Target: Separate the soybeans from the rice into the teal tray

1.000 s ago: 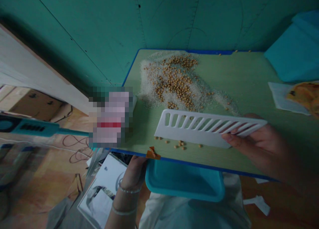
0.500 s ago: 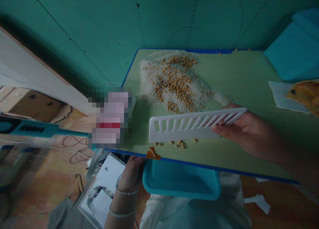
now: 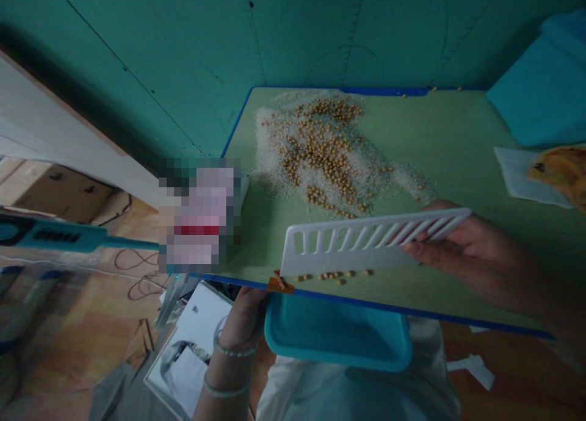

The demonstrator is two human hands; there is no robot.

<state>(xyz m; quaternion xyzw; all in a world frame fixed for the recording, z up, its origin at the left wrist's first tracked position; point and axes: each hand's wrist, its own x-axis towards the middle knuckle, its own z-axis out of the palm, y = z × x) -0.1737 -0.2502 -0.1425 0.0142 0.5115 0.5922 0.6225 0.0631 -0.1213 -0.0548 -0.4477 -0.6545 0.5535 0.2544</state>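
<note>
Slotted scraper (image 3: 357, 259) beside round beans (image 3: 327, 276)

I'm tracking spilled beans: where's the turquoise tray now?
In the head view, the turquoise tray is lower centre, by the near edge of the table, right of the left hand.

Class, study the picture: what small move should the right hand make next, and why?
Probably a short pull of the white slotted plate toward the body, with the right hand that grips it. A few loose beans lie between the plate and the blue table edge, and the turquoise tray is at that edge, so the pull might drop them in.
</note>
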